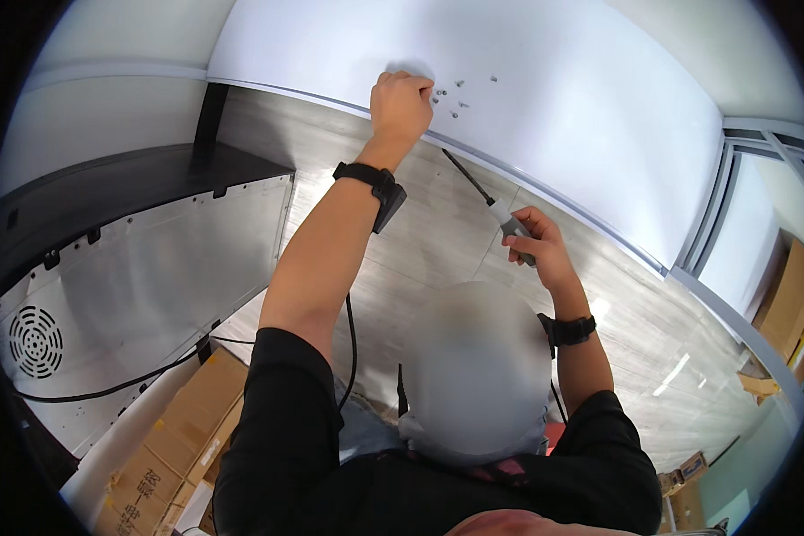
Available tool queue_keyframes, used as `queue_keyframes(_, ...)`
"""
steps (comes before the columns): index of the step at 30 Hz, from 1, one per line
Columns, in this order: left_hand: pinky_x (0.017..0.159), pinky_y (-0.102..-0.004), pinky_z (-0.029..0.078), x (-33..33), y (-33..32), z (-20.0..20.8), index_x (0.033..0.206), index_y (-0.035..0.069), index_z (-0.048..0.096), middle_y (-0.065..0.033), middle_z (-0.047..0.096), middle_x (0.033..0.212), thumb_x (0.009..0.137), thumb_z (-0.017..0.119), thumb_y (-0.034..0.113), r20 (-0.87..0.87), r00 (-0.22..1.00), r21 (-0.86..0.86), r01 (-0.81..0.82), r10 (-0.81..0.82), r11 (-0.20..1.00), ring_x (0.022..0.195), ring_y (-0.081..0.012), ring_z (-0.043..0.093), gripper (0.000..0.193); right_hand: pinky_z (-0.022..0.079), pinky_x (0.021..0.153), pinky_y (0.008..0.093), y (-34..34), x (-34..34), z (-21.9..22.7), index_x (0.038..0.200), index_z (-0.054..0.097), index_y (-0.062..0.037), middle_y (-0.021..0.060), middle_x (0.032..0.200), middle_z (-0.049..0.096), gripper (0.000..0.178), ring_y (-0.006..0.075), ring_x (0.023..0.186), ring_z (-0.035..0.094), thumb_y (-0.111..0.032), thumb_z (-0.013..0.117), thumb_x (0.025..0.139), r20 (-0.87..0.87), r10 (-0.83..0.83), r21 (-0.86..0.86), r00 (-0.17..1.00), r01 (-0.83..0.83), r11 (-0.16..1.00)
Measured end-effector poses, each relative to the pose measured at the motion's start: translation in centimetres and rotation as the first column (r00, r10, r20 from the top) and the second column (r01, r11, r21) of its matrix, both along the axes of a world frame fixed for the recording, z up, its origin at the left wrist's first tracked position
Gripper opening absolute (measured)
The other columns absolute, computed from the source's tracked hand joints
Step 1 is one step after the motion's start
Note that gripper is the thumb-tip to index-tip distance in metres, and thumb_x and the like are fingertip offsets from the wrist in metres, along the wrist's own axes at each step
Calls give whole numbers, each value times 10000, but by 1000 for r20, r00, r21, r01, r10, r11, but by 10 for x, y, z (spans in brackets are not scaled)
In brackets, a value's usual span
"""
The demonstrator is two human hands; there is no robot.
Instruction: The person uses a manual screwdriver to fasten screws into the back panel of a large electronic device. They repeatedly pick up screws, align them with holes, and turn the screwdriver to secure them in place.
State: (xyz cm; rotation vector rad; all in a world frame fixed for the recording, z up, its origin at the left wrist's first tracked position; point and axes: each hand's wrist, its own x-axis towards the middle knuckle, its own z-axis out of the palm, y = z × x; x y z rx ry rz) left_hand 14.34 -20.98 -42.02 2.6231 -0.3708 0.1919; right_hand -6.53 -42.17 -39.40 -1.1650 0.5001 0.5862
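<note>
My left hand (402,105) rests at the near edge of a white tabletop (563,134), its fingers curled and pinched together. What lies between those fingertips, if anything, is hidden. Just to the right of it, several small metal screws (464,105) are scattered on the white surface. My right hand (540,246) is closed round the grey and white handle of a screwdriver (500,214). The dark shaft points up and to the left, with its tip short of the table edge and touching nothing. Each wrist wears a black strap; a small black box sits on the left one (389,201).
At the left stands a black-topped metal cabinet (152,259) with a round vent. Cardboard boxes (179,429) are below it, and a black cable (107,393) crosses its front. A blurred pale rounded shape (478,366) fills the lower middle. Metal framing (741,330) runs along the right.
</note>
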Motion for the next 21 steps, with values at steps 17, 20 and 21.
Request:
queue_keyframes(17,694,-257,468,-174,174,107,1072,15,597,-45,626,929,954,486,233,-456,885,-833,-461,93,306,783,-118,562,272,389,513,218,115,45,104,1029,535,-48,21,806,589,290,82,616,550,-66,651,763,271,546,-216,793,-503,837)
queue_keyframes(20,711,-277,493,-235,223,174,1116,-20,546,-74,629,936,984,408,237,-449,892,-882,-452,57,131,779,-130,587,320,378,510,218,187,46,161,1024,528,-48,10,769,580,287,70,616,542,-68,633,757,337,729,-300,596,-666,683)
queue_keyframes(21,714,-282,499,-255,235,188,1118,-27,538,-84,630,931,989,391,231,-430,902,-901,-432,40,52,773,-134,594,323,378,513,218,210,40,182,1022,526,-46,9,765,576,284,71,614,542,-71,625,757,331,774,-309,540,-713,630)
